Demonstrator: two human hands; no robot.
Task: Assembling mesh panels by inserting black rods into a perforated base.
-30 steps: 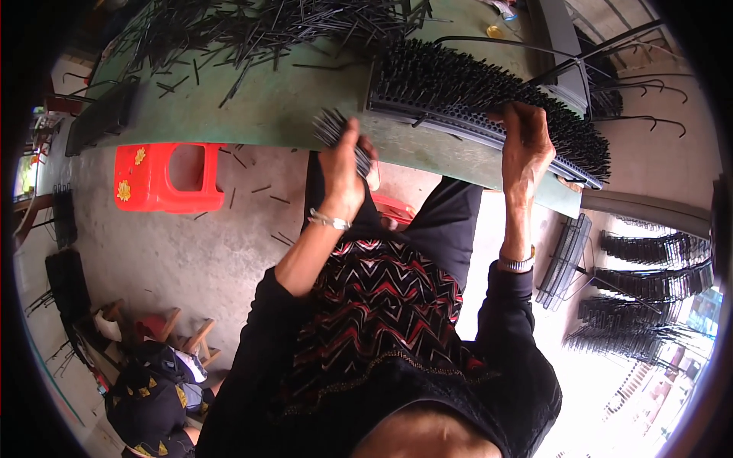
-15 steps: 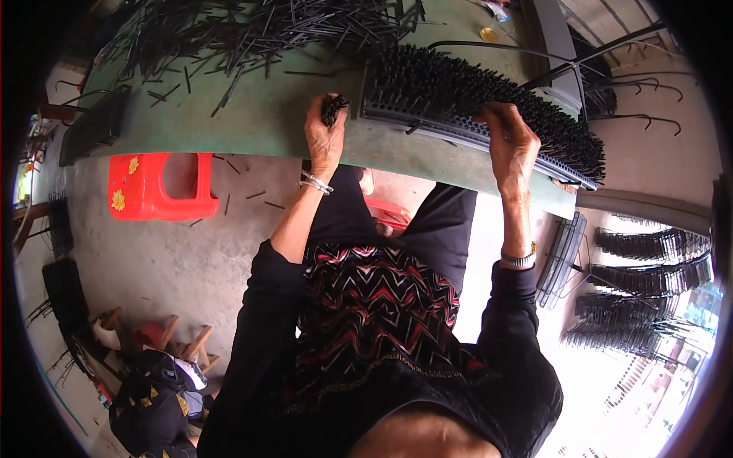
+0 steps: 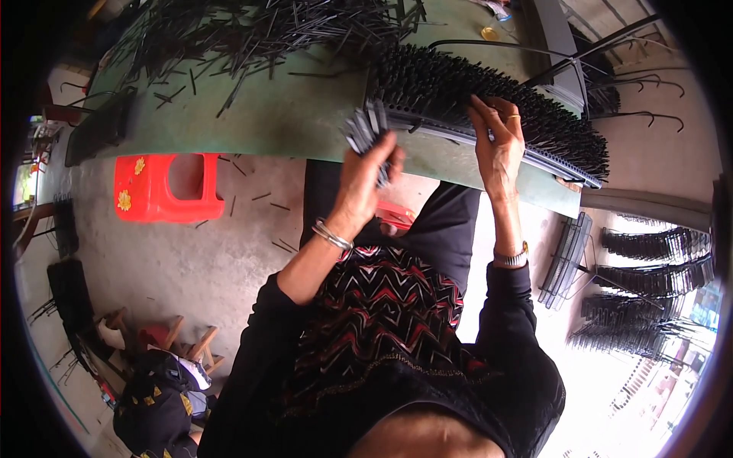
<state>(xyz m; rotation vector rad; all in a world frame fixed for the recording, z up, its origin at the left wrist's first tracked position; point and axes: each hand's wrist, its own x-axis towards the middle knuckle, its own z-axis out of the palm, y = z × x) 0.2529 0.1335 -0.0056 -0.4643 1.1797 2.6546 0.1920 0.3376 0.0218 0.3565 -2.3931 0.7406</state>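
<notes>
My left hand (image 3: 365, 179) is closed around a small bundle of thin black sticks (image 3: 363, 126), held just off the near edge of the green table (image 3: 290, 122). My right hand (image 3: 498, 145) rests on a long rack bristling with upright black sticks (image 3: 489, 91) that lies along the table's near edge; its fingers press into the sticks. A heap of loose black sticks (image 3: 252, 30) covers the far part of the table. I wear bangles on the left wrist and a watch on the right.
A red plastic stool (image 3: 164, 187) stands on the concrete floor to the left, with stray sticks around it. Filled black racks (image 3: 649, 290) are stacked on the floor at right. Small wooden stools (image 3: 175, 340) and a dark bag (image 3: 156, 404) sit at lower left.
My left hand drew back from the rack's left end toward me, still holding its bundle of sticks. My right hand shifted slightly left along the rack.
</notes>
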